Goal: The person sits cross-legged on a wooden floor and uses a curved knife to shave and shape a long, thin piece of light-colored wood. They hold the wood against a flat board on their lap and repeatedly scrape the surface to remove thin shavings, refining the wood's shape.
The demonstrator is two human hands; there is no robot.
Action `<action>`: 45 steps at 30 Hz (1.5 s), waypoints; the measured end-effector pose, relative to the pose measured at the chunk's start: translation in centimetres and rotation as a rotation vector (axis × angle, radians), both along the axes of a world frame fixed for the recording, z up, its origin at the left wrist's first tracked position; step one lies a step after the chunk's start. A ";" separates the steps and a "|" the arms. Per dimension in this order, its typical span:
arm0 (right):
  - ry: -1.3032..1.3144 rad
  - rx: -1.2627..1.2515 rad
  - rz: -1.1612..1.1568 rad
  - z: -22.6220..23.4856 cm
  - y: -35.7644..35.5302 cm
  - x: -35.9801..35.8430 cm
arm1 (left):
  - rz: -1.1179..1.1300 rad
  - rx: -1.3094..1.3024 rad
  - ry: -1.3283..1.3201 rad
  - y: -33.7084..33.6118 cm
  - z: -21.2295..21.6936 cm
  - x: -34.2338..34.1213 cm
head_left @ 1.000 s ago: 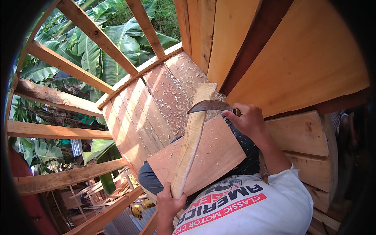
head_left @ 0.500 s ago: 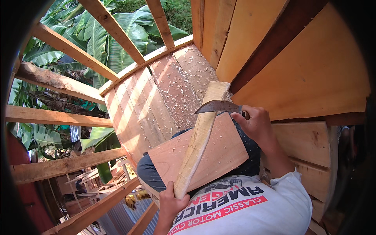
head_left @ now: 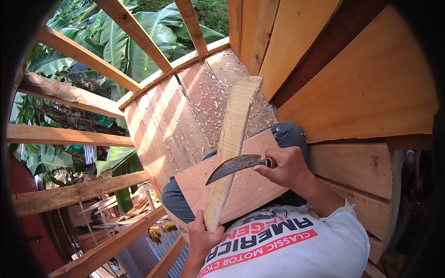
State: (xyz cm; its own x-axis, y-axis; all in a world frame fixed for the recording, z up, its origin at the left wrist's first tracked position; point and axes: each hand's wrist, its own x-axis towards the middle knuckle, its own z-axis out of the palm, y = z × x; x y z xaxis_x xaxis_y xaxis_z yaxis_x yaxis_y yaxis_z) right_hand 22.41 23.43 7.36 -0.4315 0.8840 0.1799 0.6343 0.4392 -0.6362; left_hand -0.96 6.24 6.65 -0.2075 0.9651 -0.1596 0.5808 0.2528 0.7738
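A long pale piece of wood (head_left: 233, 127), roughly shaped, slants away from my body over my lap. My left hand (head_left: 204, 235) is closed around its near end. In my right hand (head_left: 288, 169) is the handle of a curved knife (head_left: 236, 166) with a dark, stained blade. That blade lies across the lower half of the wood, its tip pointing left past the edge. Whether the edge bites into the wood cannot be made out. Beneath the wood, a flat reddish board (head_left: 262, 183) rests across my legs, dotted with small chips.
Shavings (head_left: 204, 99) are scattered over the plank floor (head_left: 162, 125). Wooden rails (head_left: 76, 141) line the left side, with banana leaves (head_left: 139, 55) beyond. Close on the right stand wooden wall panels (head_left: 366, 92) and stacked boards (head_left: 354, 169).
My right hand has drawn the knife down along the wood toward me. The wood's far end has shifted up and left, while my left hand keeps hold of the near end.
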 end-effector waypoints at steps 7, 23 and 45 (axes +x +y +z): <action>-0.031 0.132 -0.181 -0.7 3.5 1.9 | -0.021 -0.057 -0.001 -0.5 0.3 0.3; 0.188 0.215 0.010 -1.9 4.1 0.1 | 0.035 0.005 0.131 -0.1 1.8 1.7; 0.643 -0.778 0.508 0.4 6.9 -1.3 | 0.257 -0.015 0.048 -2.6 2.8 4.1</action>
